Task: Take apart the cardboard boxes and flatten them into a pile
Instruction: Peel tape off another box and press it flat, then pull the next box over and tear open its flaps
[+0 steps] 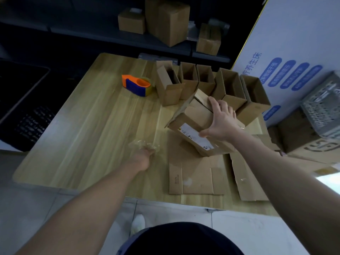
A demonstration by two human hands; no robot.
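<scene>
Past the dark clothes (184,240), the left hand (141,160) holds scrunched tape (142,144) while the right hand (221,123) grips a tilted box (193,120), which probably needs squashing onto the flat pile (195,175) next.

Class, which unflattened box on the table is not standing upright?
The white-labelled box gripped by the right hand, tilted over the flattened cardboard; the other boxes stand upright in a row.

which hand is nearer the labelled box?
Right. The right hand grips the labelled box from above; the left hand is apart to its left, on the table by crumpled clear tape.
</scene>
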